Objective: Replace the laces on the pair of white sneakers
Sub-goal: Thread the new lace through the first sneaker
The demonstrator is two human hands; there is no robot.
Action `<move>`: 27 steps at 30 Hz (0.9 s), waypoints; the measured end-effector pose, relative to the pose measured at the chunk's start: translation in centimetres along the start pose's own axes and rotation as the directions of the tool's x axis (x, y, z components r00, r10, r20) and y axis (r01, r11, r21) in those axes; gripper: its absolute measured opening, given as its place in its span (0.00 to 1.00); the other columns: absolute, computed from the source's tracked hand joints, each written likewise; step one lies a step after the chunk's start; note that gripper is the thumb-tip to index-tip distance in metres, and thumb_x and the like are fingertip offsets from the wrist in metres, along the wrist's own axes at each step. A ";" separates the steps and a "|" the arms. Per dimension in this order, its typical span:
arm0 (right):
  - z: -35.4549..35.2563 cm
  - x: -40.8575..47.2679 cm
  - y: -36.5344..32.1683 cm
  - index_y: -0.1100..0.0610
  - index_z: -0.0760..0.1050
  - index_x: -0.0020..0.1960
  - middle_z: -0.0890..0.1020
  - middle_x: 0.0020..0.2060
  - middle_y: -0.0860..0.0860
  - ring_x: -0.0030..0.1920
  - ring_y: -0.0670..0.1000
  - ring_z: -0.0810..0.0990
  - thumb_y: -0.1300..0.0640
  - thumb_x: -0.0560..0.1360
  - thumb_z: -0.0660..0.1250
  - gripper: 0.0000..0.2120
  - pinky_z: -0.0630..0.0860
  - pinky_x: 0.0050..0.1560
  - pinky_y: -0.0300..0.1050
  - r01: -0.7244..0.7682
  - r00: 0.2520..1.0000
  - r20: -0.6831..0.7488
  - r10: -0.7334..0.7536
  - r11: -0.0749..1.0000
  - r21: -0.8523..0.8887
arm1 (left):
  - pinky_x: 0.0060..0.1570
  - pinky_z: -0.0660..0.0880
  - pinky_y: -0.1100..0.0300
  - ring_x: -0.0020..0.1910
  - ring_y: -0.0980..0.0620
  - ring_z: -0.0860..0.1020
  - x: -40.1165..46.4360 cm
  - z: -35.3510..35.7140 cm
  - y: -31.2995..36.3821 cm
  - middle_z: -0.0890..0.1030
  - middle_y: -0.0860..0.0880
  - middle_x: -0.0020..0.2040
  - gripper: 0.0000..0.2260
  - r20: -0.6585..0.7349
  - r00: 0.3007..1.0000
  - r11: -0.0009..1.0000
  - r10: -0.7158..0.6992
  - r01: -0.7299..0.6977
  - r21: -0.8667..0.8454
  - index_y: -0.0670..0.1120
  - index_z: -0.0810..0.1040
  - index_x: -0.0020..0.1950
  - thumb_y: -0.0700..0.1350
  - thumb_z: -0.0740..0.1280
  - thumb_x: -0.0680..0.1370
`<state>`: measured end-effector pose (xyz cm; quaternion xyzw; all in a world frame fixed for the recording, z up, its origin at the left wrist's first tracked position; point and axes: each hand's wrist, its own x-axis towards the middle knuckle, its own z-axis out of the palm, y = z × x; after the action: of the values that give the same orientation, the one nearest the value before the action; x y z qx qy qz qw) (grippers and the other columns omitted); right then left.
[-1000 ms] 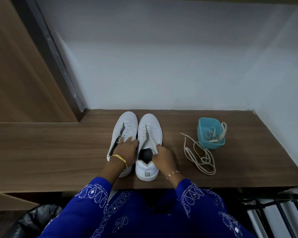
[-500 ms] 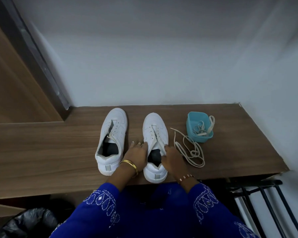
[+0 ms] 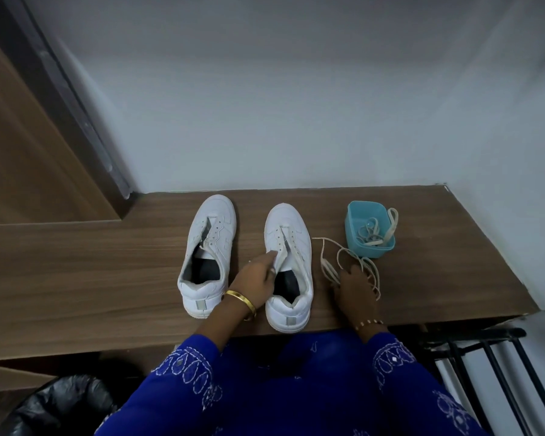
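Head view: both white sneakers (image 3: pixel 249 262) stand unlaced. Left hand (image 3: pixel 256 280) pinches the right shoe's tongue; right hand (image 3: pixel 354 286), fingers curled, reaches the loose lace (image 3: pixel 331 265) at 3 o'clock. Lacing seems unstarted.

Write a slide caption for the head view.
Left hand holds the right sneaker's tongue while right hand reaches the loose lace.

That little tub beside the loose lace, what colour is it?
The tub is light blue, turquoise-like; the head view shows it clearly.
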<state>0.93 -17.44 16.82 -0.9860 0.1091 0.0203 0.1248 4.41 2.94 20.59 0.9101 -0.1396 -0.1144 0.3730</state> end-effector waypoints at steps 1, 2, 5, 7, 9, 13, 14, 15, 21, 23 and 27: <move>0.4 0.1 0.0 0.68 0.77 0.45 0.77 0.46 0.65 0.45 0.65 0.78 0.68 0.71 0.65 0.04 0.76 0.45 0.54 0.025 0.999 -0.036 -0.024 0.999 0.025 | 0.60 0.62 0.64 0.66 0.45 0.70 0.0 -0.1 0.1 0.73 0.42 0.65 0.19 -0.016 1.000 1.000 0.003 -0.004 -0.020 0.42 0.65 0.71 0.37 0.57 0.79; 0.6 0.2 -0.1 0.68 0.77 0.42 0.78 0.42 0.65 0.42 0.64 0.79 0.70 0.69 0.65 0.03 0.77 0.42 0.54 0.033 0.998 -0.056 -0.030 0.998 0.057 | 0.60 0.62 0.65 0.66 0.45 0.70 -0.1 -0.2 0.4 0.74 0.42 0.65 0.19 -0.035 0.999 0.999 0.013 -0.014 -0.037 0.42 0.66 0.70 0.36 0.57 0.79; -0.7 0.8 -1.2 0.66 0.76 0.40 0.80 0.36 0.61 0.39 0.59 0.78 0.68 0.71 0.65 0.03 0.76 0.42 0.50 0.047 0.994 -0.110 -0.022 0.970 0.237 | 0.58 0.64 0.65 0.63 0.43 0.73 -0.2 -0.6 1.3 0.76 0.38 0.62 0.17 -0.096 0.994 0.995 0.042 -0.051 -0.090 0.41 0.70 0.68 0.36 0.58 0.79; -2.3 1.4 -2.4 0.64 0.77 0.42 0.79 0.37 0.56 0.39 0.53 0.76 0.63 0.74 0.65 0.05 0.69 0.42 0.43 0.023 0.991 -0.129 0.029 0.922 0.387 | 0.53 0.68 0.61 0.56 0.37 0.75 -0.4 -0.9 2.1 0.78 0.32 0.55 0.15 -0.128 0.990 0.988 0.061 -0.078 -0.133 0.40 0.72 0.66 0.37 0.58 0.79; -3.8 1.9 -3.9 0.61 0.76 0.42 0.76 0.35 0.51 0.35 0.47 0.72 0.64 0.74 0.65 0.03 0.64 0.38 0.39 0.044 0.987 -0.156 0.048 0.842 0.537 | 0.53 0.69 0.58 0.57 0.38 0.75 -0.2 -0.9 2.5 0.78 0.33 0.56 0.16 -0.126 0.988 0.987 0.089 -0.105 -0.122 0.41 0.71 0.67 0.41 0.58 0.80; -5.4 1.5 -6.4 0.64 0.78 0.46 0.78 0.36 0.53 0.35 0.46 0.75 0.65 0.73 0.68 0.03 0.69 0.36 0.30 0.141 0.986 -0.158 -0.043 0.718 0.681 | 0.51 0.71 0.57 0.51 0.45 0.78 0.2 -0.7 3.1 0.81 0.40 0.49 0.19 -0.090 0.992 0.988 0.083 -0.094 -0.124 0.41 0.77 0.60 0.50 0.54 0.80; -5.5 1.2 -6.8 0.65 0.78 0.47 0.78 0.36 0.52 0.35 0.46 0.75 0.65 0.72 0.68 0.04 0.70 0.36 0.28 0.143 0.988 -0.138 -0.064 0.704 0.695 | 0.45 0.70 0.58 0.43 0.47 0.77 0.2 -0.7 3.4 0.80 0.42 0.41 0.18 -0.112 0.992 0.984 0.051 -0.070 -0.166 0.40 0.79 0.54 0.50 0.54 0.81; -5.5 0.9 -7.1 0.65 0.78 0.47 0.77 0.34 0.50 0.34 0.44 0.74 0.65 0.72 0.68 0.05 0.69 0.35 0.26 0.143 0.989 -0.128 -0.075 0.704 0.696 | 0.42 0.67 0.58 0.38 0.49 0.74 0.3 -0.8 3.7 0.77 0.43 0.36 0.18 -0.133 0.991 0.974 0.000 -0.030 -0.225 0.39 0.80 0.47 0.49 0.55 0.82; -5.3 -0.2 -7.4 0.64 0.78 0.46 0.76 0.35 0.51 0.32 0.39 0.71 0.64 0.70 0.71 0.05 0.68 0.34 0.24 0.161 0.987 -0.120 -0.110 0.749 0.642 | 0.35 0.69 0.61 0.31 0.52 0.72 1.2 -1.5 3.5 0.75 0.45 0.29 0.15 -0.157 0.956 0.738 -0.247 0.081 -0.670 0.43 0.74 0.30 0.40 0.64 0.77; -5.4 -0.3 -7.3 0.62 0.77 0.42 0.76 0.33 0.50 0.32 0.41 0.72 0.63 0.70 0.72 0.04 0.69 0.34 0.26 0.164 0.986 -0.108 -0.123 0.734 0.659 | 0.33 0.74 0.66 0.30 0.55 0.76 1.1 -1.7 3.5 0.78 0.46 0.29 0.11 -0.100 0.946 0.619 -0.310 0.121 -0.776 0.41 0.76 0.34 0.38 0.65 0.77; -5.8 0.0 -6.9 0.55 0.71 0.34 0.74 0.29 0.46 0.30 0.43 0.71 0.61 0.67 0.74 0.12 0.69 0.32 0.30 0.153 0.988 -0.105 -0.111 0.694 0.703 | 0.34 0.78 0.65 0.28 0.57 0.80 1.0 -1.8 3.7 0.81 0.49 0.29 0.10 0.073 0.935 0.325 -0.347 0.193 -0.926 0.42 0.74 0.36 0.37 0.63 0.78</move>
<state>2.48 -12.41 24.08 -0.8675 0.0410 -0.0591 0.4922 5.26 1.26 24.40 0.5617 0.1278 -0.1695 0.7996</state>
